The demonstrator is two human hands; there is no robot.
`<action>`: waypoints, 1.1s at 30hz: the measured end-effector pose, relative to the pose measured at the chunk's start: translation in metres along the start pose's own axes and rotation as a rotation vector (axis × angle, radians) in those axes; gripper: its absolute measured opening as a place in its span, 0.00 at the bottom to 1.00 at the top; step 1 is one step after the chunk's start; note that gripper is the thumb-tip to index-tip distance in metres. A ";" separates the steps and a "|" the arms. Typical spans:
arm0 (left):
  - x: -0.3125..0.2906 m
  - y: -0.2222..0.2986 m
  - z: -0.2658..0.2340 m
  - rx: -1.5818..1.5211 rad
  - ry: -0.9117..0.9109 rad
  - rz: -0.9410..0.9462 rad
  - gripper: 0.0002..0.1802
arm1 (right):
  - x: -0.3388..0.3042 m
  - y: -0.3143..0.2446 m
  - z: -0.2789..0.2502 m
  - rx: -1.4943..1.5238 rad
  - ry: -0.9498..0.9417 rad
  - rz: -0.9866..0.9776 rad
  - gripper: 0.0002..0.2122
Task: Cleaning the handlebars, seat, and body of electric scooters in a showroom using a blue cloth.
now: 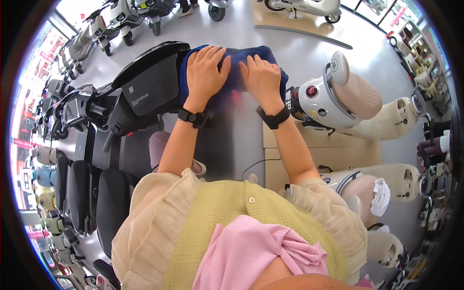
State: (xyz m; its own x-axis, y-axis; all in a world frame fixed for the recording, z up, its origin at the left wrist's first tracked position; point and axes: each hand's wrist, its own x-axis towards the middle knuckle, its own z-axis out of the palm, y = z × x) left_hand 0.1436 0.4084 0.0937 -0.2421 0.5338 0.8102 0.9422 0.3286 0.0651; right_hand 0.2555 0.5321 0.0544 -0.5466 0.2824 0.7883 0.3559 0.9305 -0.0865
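Grey showroom floor (232, 31) is surrounding the black scooter (150, 82) at eleven o'clock, while at twelve your left hand (209, 67) and right hand (262, 77), fingers loosely extended, are lying on the blue cloth (235, 67), apparently wiping, the next stroke probably calling for even palms.

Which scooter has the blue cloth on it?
The black scooter directly ahead: the blue cloth covers its right end, under left hand and right hand. The pale scooter to its right shows none.
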 end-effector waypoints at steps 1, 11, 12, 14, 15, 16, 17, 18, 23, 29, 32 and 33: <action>0.000 0.001 0.000 0.004 -0.014 -0.012 0.14 | 0.000 0.001 -0.001 0.019 -0.026 0.003 0.13; -0.029 0.001 -0.003 0.062 0.201 -0.076 0.14 | -0.021 0.012 -0.024 0.335 0.229 -0.022 0.08; -0.036 0.004 -0.004 0.102 0.227 -0.121 0.16 | -0.023 0.018 -0.027 0.399 0.251 -0.001 0.09; -0.048 0.007 -0.005 0.147 0.280 -0.200 0.21 | -0.016 0.040 -0.026 0.464 0.157 0.114 0.11; -0.053 0.009 -0.007 0.170 0.250 -0.253 0.21 | -0.011 0.049 -0.023 0.403 0.154 0.172 0.12; -0.057 0.010 -0.008 0.193 0.227 -0.295 0.22 | -0.006 0.057 -0.018 0.337 0.169 0.203 0.14; -0.059 0.011 -0.009 0.216 0.205 -0.333 0.23 | 0.000 0.063 -0.013 0.352 0.030 0.269 0.18; -0.059 0.010 -0.010 0.192 0.196 -0.383 0.23 | 0.004 0.068 -0.008 0.367 -0.111 0.336 0.22; -0.038 0.003 -0.026 0.032 0.045 -0.497 0.18 | 0.031 0.085 0.001 0.623 -0.611 0.361 0.19; -0.032 0.017 -0.057 -0.013 0.300 -0.345 0.11 | 0.026 0.057 -0.025 0.680 0.317 0.284 0.09; -0.049 0.025 -0.060 -0.104 0.480 -0.442 0.12 | -0.004 0.043 -0.032 0.538 0.492 0.248 0.11; -0.054 0.025 -0.057 -0.152 0.439 -0.492 0.13 | -0.011 0.038 -0.028 0.534 0.470 0.074 0.14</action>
State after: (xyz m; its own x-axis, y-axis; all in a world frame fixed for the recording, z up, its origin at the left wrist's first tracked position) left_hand 0.1933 0.3436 0.0848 -0.5655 -0.0263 0.8243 0.7759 0.3219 0.5425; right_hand 0.2963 0.5581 0.0599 -0.1078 0.3309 0.9375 -0.1061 0.9338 -0.3418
